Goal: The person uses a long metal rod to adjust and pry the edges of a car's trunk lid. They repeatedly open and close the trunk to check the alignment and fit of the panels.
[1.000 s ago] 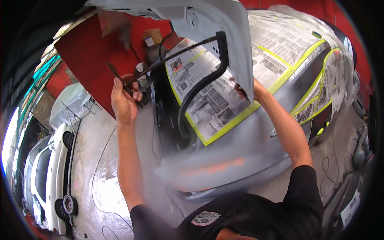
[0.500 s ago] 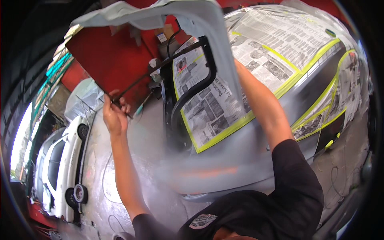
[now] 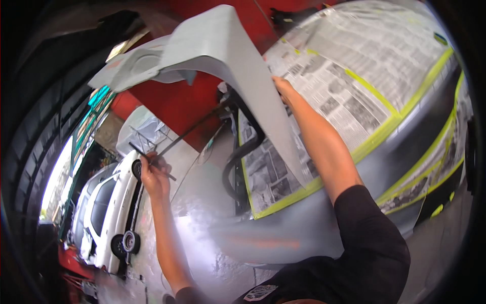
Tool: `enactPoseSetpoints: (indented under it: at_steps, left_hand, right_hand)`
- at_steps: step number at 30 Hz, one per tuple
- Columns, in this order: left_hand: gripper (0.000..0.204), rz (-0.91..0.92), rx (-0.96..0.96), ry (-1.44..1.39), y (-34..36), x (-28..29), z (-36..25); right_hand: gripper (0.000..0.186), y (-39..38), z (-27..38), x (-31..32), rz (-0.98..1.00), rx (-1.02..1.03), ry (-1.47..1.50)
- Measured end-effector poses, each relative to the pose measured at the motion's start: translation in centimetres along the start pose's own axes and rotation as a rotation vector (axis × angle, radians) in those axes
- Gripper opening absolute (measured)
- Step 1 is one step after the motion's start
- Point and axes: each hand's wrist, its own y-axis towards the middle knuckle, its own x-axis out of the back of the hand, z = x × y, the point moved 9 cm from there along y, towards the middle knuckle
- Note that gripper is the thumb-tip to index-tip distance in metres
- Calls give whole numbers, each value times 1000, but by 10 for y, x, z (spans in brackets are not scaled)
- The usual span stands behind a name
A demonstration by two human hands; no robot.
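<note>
My left hand (image 3: 156, 175) is closed around the end of a thin dark metal rod (image 3: 190, 133) with a short crossbar. That rod runs up to a black curved tube frame (image 3: 245, 147) beneath a light grey car body panel (image 3: 202, 38). The panel, likely a fender or bumper, is raised and tilted in front of me. At its right edge my right hand (image 3: 282, 88) grips the panel; most of the fingers are hidden behind the rim. Behind the panel sits a grey car body (image 3: 283, 238), masked with newspaper (image 3: 334, 91) and yellow-green tape (image 3: 374, 99).
A white car (image 3: 104, 213) stands at the left, with a wheel (image 3: 131, 242) beside it. Farther back are a plastic-covered object (image 3: 144, 129) and a red wall or panel (image 3: 172, 109). The concrete floor (image 3: 202, 253) shines with reflected light.
The grey panel has turned, showing more of its smooth outer face. My left hand and the rod sit lower in view; my right hand now shows at the panel's edge. The whole view has shifted.
</note>
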Motion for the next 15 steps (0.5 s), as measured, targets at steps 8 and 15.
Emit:
enactPoseSetpoints:
  at_steps: [8, 15]
  left_hand:
    - [44, -48, -53, -81, -20, 3, -2]
    - [41, -19, -78, -141, -38, -7, -7]
  right_hand:
    - [41, -61, 23, -29, 99, 98, -228]
    - [30, -151, 82, -24, -19, 400, -664]
